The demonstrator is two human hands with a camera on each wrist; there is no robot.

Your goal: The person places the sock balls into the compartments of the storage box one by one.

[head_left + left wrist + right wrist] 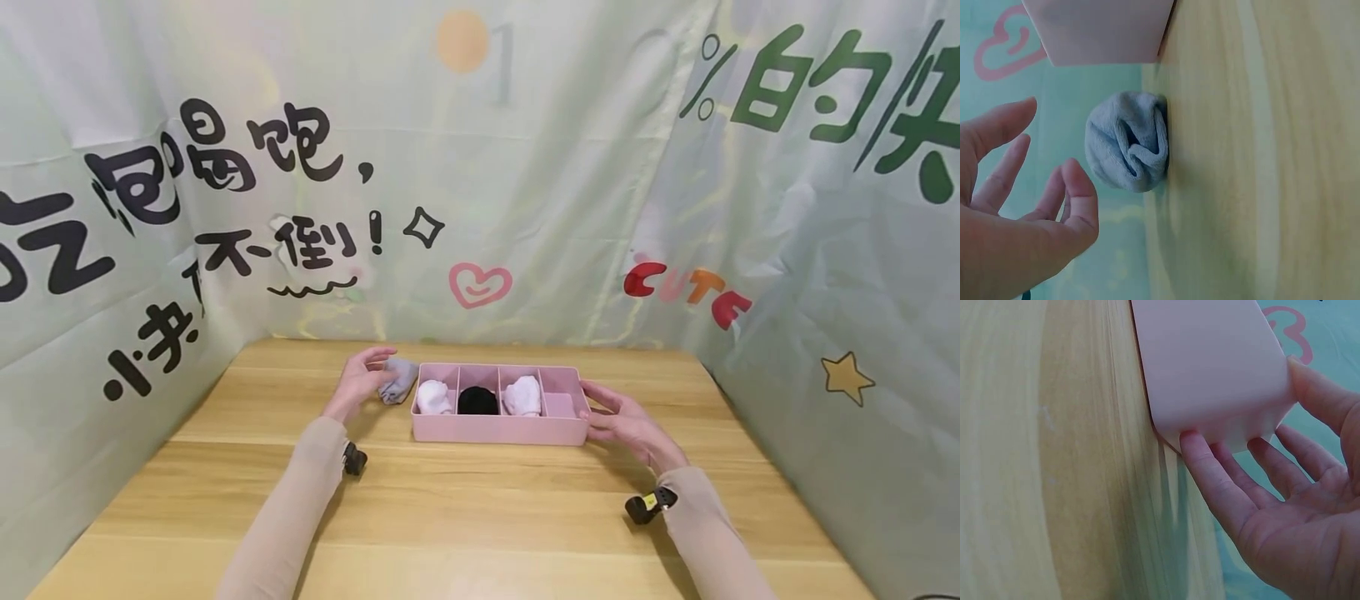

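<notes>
A soft, light grey sock [399,380], balled on the counter [480,508] just left of the pink tray [498,431], is approached by the spread left hand [362,379] and is best pinched around its bundle, while the tray's right end is touched by the spread right hand [626,425].

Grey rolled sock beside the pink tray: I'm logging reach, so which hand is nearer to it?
Left. The left hand hovers open beside the grey sock; the right hand touches the pink tray at its far end.
</notes>
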